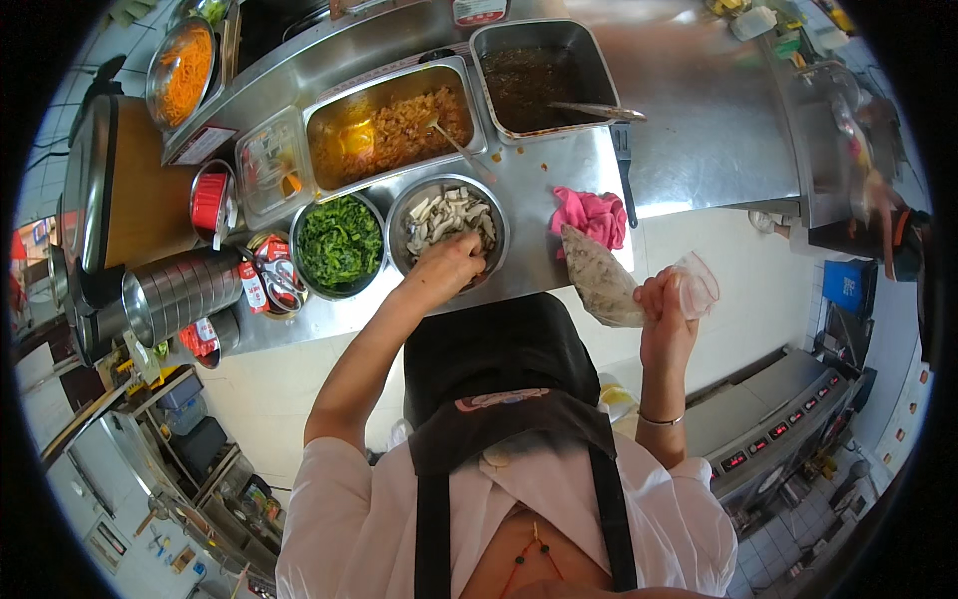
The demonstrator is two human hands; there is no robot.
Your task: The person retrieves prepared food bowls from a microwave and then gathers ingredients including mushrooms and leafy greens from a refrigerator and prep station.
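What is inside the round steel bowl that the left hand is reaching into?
The round steel bowl holds pale sliced mushroom pieces. The left hand covers the near part, so what its fingers grip and the bowl's bottom there are hidden.

Steel counter (689, 120) with food containers.
Bowl of chopped greens (340, 243) beside red-lidded jar (211, 203); tray of orange-brown food (391, 128), tray of dark sauce (539, 80) with ladle (597, 111); pink cloth (591, 214); stacked steel cups (180, 292); shredded carrot bowl (183, 70).
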